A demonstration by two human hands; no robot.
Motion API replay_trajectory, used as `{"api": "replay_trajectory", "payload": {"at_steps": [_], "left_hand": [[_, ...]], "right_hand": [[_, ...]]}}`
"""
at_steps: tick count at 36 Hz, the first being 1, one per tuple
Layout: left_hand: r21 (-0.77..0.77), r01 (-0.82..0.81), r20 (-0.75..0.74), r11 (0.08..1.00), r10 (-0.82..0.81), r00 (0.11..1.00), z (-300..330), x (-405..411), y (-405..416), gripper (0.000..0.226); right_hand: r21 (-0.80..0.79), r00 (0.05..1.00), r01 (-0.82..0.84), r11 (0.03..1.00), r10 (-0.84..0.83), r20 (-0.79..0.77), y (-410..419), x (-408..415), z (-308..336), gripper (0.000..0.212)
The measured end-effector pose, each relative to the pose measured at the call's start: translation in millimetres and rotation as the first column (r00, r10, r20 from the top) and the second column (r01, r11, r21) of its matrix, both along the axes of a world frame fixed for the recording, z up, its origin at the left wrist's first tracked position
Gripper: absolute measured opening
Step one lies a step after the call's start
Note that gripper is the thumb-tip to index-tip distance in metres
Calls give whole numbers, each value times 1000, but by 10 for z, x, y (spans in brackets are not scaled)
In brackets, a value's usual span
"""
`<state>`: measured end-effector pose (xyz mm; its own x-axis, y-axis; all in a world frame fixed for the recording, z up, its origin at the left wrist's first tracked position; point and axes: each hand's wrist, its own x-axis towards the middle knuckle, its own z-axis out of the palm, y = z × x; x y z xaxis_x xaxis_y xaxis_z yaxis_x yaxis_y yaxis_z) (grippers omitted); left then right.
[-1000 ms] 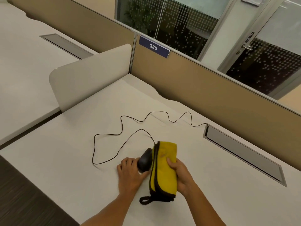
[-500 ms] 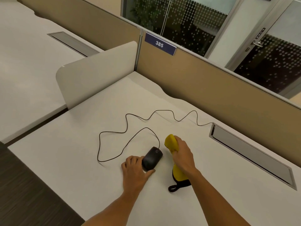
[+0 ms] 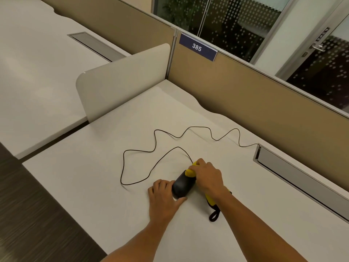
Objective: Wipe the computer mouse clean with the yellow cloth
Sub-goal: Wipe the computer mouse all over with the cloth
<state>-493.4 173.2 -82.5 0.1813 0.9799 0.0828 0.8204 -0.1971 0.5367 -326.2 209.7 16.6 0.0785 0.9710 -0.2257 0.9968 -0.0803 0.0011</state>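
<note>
A black wired computer mouse [image 3: 182, 186] lies on the white desk [image 3: 94, 176]. My left hand [image 3: 164, 199] holds it by its near left side, thumb under the rear. My right hand [image 3: 207, 176] grips the bunched yellow cloth [image 3: 190, 172] and presses it on the mouse's front end. The rest of the cloth trails under my right wrist, with its black loop [image 3: 214, 215] resting on the desk. The mouse's black cable [image 3: 154, 144] winds across the desk toward the back right.
A grey cable tray slot [image 3: 294, 174] is set into the desk at the right, where the cable ends. Beige partition walls [image 3: 245, 103] stand behind, with a blue "385" sign [image 3: 197, 47]. A low white divider [image 3: 120, 80] borders the desk's left side.
My right hand has moved left with the cloth, from beside the mouse onto its front end. The cloth, open and flat a second ago, is now bunched. My left hand stays on the mouse.
</note>
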Motion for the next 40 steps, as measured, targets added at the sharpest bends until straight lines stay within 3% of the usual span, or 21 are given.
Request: {"api": "replay_trajectory", "payload": {"at_steps": [5, 12, 23, 33, 40], "left_hand": [[25, -10, 16, 1000, 9, 1000, 10, 8, -9, 56], [44, -3, -2, 999, 3, 1000, -6, 5, -12, 58], [45, -6, -9, 999, 6, 1000, -8, 5, -6, 59], [65, -14, 4, 998, 14, 1000, -5, 9, -15, 56], [48, -17, 0, 999, 17, 1000, -9, 15, -14, 45]], "right_hand": [[-37, 997, 33, 999, -35, -73, 17, -32, -33, 34], [-48, 998, -53, 997, 51, -47, 92, -18, -23, 25], [-129, 982, -168, 977, 155, -107, 186, -41, 59, 32], [-98, 905, -79, 992, 30, -424, 22, -82, 90, 24], [-180, 782, -44, 983, -78, -618, -136, -98, 212, 23]]}}
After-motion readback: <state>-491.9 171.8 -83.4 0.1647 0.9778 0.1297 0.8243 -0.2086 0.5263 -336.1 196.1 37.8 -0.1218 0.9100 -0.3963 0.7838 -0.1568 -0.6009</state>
